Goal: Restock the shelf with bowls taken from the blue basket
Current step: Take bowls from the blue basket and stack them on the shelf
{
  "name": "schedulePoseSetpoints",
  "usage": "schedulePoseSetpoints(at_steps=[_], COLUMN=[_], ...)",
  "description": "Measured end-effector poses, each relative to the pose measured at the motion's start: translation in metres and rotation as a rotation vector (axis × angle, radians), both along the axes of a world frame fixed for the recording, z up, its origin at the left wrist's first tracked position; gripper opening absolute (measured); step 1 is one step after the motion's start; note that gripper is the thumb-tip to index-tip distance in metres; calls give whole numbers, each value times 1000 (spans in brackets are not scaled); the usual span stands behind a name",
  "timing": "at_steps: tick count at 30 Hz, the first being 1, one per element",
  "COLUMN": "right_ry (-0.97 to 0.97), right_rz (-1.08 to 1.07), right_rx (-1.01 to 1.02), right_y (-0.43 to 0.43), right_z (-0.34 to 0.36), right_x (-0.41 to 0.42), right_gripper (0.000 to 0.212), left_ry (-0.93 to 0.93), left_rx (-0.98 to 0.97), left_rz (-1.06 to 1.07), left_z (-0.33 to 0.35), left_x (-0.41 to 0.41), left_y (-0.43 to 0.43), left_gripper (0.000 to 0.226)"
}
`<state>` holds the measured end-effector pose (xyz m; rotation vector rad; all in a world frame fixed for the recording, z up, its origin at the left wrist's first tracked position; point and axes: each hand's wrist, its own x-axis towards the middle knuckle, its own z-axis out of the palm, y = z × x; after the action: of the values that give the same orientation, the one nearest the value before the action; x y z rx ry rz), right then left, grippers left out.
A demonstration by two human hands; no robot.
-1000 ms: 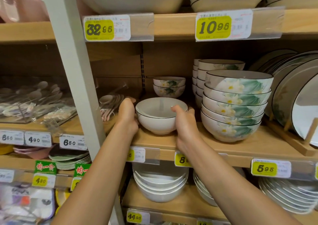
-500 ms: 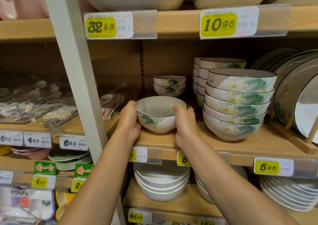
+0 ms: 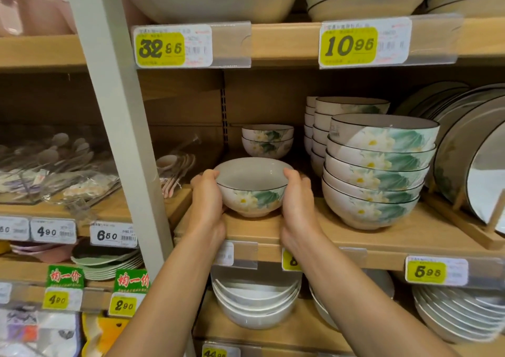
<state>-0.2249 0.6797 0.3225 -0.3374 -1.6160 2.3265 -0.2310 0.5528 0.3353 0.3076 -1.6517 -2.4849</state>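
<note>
On the middle shelf (image 3: pixel 426 233), near its front edge, one flowered bowl (image 3: pixel 252 190) stands upright with its print facing out. Its foot appears to rest on the board, but whether its weight is fully released cannot be told.

The left hand (image 3: pixel 206 201) cups the bowl's left side and the right hand (image 3: pixel 297 201) cups its right side. Both thumbs lie at the rim. The fingers behind the bowl are hidden.

The bowl sits in front of a stack of two matching small bowls (image 3: pixel 267 140) and left of a taller stack of larger bowls (image 3: pixel 377 170), apart from both. Plates (image 3: pixel 464 143) stand in a rack at far right.

Judgement: placement of this bowl is nearly done. What remains is letting go, and possibly sliding it back or nesting it on the two-bowl stack. That stack is low next to its neighbours, which suggests more stock belongs there. The blue basket is out of view, so the count of bowls left cannot be told. Overall progress is part-way, extent unknown.
</note>
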Motion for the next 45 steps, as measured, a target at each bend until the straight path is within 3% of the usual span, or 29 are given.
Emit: schedulePoseSetpoints(at_steps=[5, 9, 15, 19, 23, 34, 45], right_ry=[-58, -10, 163, 207, 227, 153, 56], right_rz=[-4, -30, -134, -206, -254, -520, -477], right_rx=[-41, -148, 213, 1, 5, 330, 279], right_y=[-3, -9, -14, -9, -2, 6, 15], right_z=[21, 54, 100, 114, 117, 87, 61], right_x=[-16, -48, -103, -146, -179, -224, -239], right_gripper=[43, 45, 73, 48, 44, 51, 48], left_ry=[90, 139, 274, 325, 382, 284, 205], left_rx=[24, 110, 149, 215, 183, 123, -2], left_rz=[-41, -29, -74, -114, -114, -40, -114], left_z=[17, 51, 88, 94, 95, 63, 44], left_x=[-1, -25, -95, -131, -166, -221, -232], left_y=[15, 24, 35, 47, 56, 71, 75], left_gripper=[39, 41, 51, 51, 52, 52, 59])
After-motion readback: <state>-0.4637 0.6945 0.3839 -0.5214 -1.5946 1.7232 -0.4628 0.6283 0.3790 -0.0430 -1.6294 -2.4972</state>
